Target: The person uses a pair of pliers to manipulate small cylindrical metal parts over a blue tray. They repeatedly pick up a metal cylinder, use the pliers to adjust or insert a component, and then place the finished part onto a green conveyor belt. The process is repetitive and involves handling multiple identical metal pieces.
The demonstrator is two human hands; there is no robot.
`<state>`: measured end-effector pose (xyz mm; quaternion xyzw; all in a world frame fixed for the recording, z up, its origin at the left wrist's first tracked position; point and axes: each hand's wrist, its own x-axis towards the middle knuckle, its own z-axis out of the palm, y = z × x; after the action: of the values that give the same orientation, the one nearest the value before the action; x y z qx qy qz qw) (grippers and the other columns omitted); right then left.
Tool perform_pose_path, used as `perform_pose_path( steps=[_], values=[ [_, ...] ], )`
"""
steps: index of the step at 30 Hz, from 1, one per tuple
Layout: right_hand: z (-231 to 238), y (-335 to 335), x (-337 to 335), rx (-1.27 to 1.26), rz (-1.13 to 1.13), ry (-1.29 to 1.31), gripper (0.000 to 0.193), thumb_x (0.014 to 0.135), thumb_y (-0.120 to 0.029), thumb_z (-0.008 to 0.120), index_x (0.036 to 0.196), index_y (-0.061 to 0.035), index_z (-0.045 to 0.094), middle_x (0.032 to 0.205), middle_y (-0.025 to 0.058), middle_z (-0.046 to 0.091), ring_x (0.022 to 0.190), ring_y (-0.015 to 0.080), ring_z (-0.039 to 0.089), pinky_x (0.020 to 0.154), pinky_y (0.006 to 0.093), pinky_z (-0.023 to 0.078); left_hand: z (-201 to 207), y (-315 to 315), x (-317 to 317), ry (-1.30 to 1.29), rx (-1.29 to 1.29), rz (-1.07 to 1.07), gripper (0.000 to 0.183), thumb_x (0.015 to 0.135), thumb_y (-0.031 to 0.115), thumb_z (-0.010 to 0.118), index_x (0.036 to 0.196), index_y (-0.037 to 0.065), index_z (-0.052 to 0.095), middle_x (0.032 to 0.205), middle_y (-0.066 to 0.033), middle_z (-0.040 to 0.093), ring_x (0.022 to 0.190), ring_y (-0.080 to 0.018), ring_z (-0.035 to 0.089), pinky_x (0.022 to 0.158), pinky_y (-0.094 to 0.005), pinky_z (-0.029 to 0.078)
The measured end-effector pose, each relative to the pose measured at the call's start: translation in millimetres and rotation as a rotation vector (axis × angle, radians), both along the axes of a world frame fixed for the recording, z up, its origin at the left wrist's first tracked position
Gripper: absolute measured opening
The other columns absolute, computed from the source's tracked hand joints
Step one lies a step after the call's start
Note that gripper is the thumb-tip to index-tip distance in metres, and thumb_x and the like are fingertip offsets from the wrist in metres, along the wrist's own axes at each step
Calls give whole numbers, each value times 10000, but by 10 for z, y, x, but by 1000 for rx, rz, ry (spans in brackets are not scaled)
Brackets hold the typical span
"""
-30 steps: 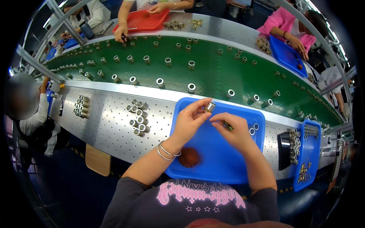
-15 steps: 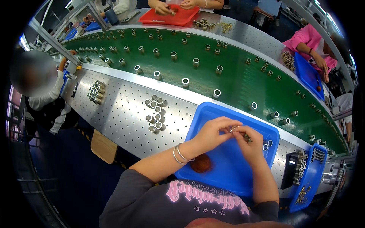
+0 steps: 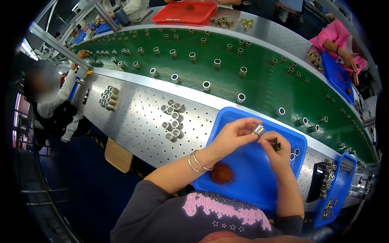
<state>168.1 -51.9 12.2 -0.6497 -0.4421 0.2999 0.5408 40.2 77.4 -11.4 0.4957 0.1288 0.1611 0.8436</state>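
Observation:
Between the thumb and fingers of my left hand (image 3: 237,135) is a short shiny metal sleeve (image 3: 258,129), tilted, with a brassy rim at its lower end. My right hand (image 3: 277,156) is close beside it, its fingers closed around a small dark green piece (image 3: 276,144) whose kind I cannot make out; its fingertips are just short of the sleeve. Both hands are over a blue tray (image 3: 247,190). In the tray, by my left wrist, lies a rusty-brown fuzzy wad (image 3: 221,173). Two metal sleeves (image 3: 295,154) stand at the tray's right side, partly behind my right hand.
Beyond the tray runs a green conveyor belt (image 3: 259,91) dotted with metal sleeves. Left, a perforated metal table (image 3: 137,109) carries grouped sleeves (image 3: 172,119). Right are a black box (image 3: 317,182) and another blue tray (image 3: 330,210) with small brass parts. Co-workers sit around the belt.
My hands have drawn slightly apart, and the metal sleeve in my left fingers now shows more fully. The whole view has shifted a little, moving the scene toward the right.

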Motion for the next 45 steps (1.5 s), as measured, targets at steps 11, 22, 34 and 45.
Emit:
perform_pose_path(
  steps=[11, 22, 34, 45],
  values=[
    [-49, 33, -30, 28, -10, 20, 29, 787, 2, 602, 815, -4, 600, 811, 65, 618, 735, 124, 560, 666, 230, 433, 23, -8, -17, -26, -90, -13, 440, 853, 50, 566, 1276, 29, 446, 1080, -82, 575, 999, -147, 564, 896, -277, 450],
    [43, 34, -53, 3, 39, -80, 32, 770, -3, 624, 800, -10, 616, 808, 55, 618, 705, 121, 558, 628, 232, 427, 46, 19, -16, 11, -120, 57, 422, 873, 62, 545, 1282, 47, 440, 1094, -89, 584, 956, -137, 576, 856, -283, 471],
    [101, 47, -84, -163, 72, -170, 53, 761, -29, 642, 814, -24, 643, 781, 66, 641, 687, 152, 596, 598, 248, 435, 27, 43, -55, 16, -214, 93, 435, 881, 88, 537, 1295, 67, 407, 1139, -106, 559, 939, -145, 579, 842, -283, 473],
    [-11, -26, 103, -123, 42, -77, 62, 813, -69, 618, 848, -21, 636, 735, 45, 605, 578, 93, 513, 519, 233, 391, 6, 68, -6, -12, -294, 139, 465, 892, 142, 532, 1316, 36, 374, 1112, -146, 572, 890, -154, 611, 802, -269, 499]
  ],
)
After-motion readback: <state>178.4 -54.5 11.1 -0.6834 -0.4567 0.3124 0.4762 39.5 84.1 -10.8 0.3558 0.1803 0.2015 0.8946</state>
